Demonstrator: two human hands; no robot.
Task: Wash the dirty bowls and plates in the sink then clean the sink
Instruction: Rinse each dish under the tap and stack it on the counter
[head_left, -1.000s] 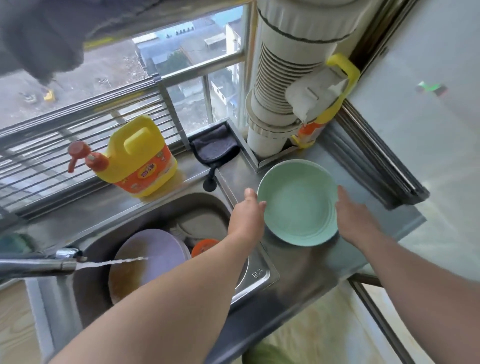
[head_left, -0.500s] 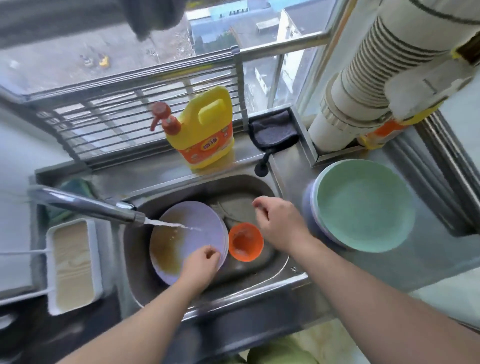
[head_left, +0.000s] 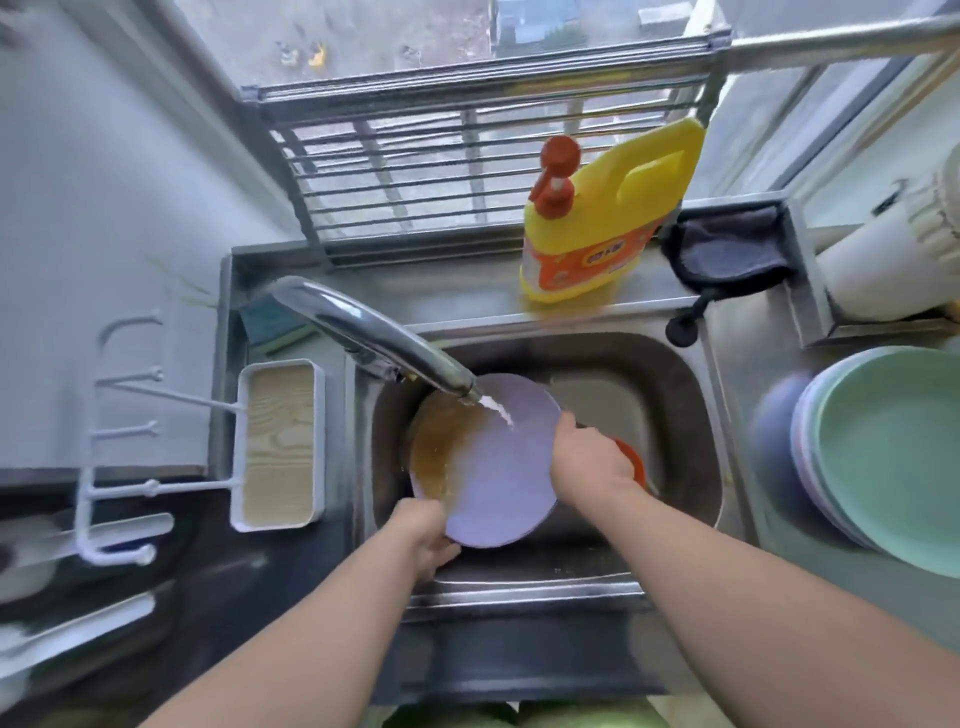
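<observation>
Two hands on plate (head_left: 493, 467), tilted in sink (head_left: 675, 384) under tap (head_left: 374, 338): left hand (head_left: 423, 535) gripping near rim, right hand (head_left: 587, 462) holding right rim, nearer orange bowl (head_left: 631, 460).

Bright daylight from the window (head_left: 467, 78); edges bend (wide-angle lens), motion blur softens the whole frame.

1. We count two hands: left hand (head_left: 423, 535), right hand (head_left: 589, 462).
2. One purple plate (head_left: 498, 478) in one sink (head_left: 680, 395).
3. One orange bowl (head_left: 632, 460).
4. One faucet (head_left: 374, 338).
5. One yellow detergent bottle (head_left: 602, 223).
6. One dark cloth (head_left: 727, 254).
7. One stack of plates (head_left: 893, 462); exact plate count unclear.
8. One white tray (head_left: 280, 441).
</observation>
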